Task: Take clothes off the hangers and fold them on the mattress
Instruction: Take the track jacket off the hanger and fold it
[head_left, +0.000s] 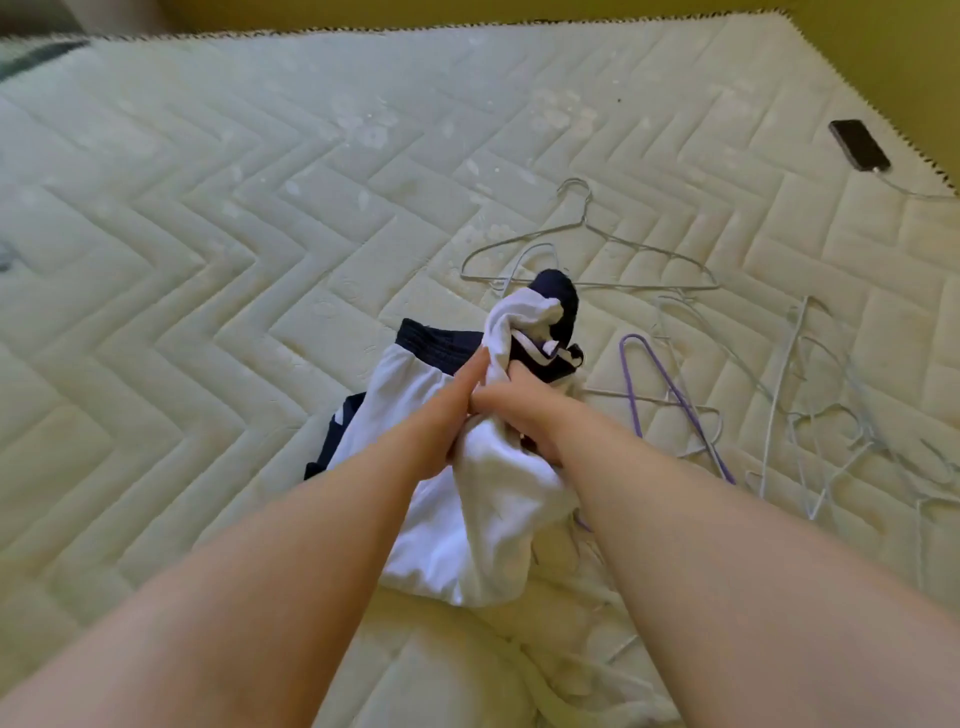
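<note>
Looking down, I see two bare arms reach out from the near edge over the mattress (208, 270). The white and dark blue garment (483, 519) sits in the middle, a bit to the near side. Its low part lies on the mattress and its top part is lifted up in a bunch. The right grip (519, 415) is curled tight round that white bunch. The left grip (441, 421) is just beside it and touches it. Its fingers (475, 369) are straight and lie flat on the cloth. I cannot tell if the thumb pinches.

Right of the garment, a purple hanger (670, 395) lies flat on the mattress. More pale wire hangers (810, 415) lie in a messy heap farther right. A little farther off, one silver hanger (587, 223) lies flat, and the dark top of the garment hides a bit of its bottom bar. Way off at the far right edge lies a black phone (857, 144) with a white cable (904, 189) plugged in.
</note>
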